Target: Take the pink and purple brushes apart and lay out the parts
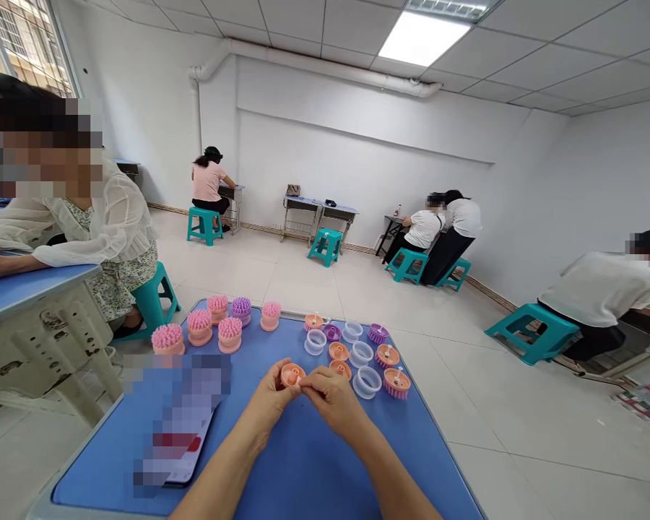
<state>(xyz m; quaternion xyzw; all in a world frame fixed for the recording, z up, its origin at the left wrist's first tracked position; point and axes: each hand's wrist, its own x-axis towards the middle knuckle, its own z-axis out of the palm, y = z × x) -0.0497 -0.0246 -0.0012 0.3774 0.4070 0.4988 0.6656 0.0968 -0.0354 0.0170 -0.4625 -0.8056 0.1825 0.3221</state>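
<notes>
At frame centre, left hand (pixel 271 399) and right hand (pixel 333 399) pinched an orange cap (pixel 291 375) at its rim; uneven pressure could have flipped it onto the counter (pixel 303 477).

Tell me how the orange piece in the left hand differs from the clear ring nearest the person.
The orange piece is opaque; the clear ring is see-through. The orange piece has a raised knob; the clear ring shows the blue table through its middle. The left hand holds the orange piece; the clear ring rests on the table. Both look round.
</notes>
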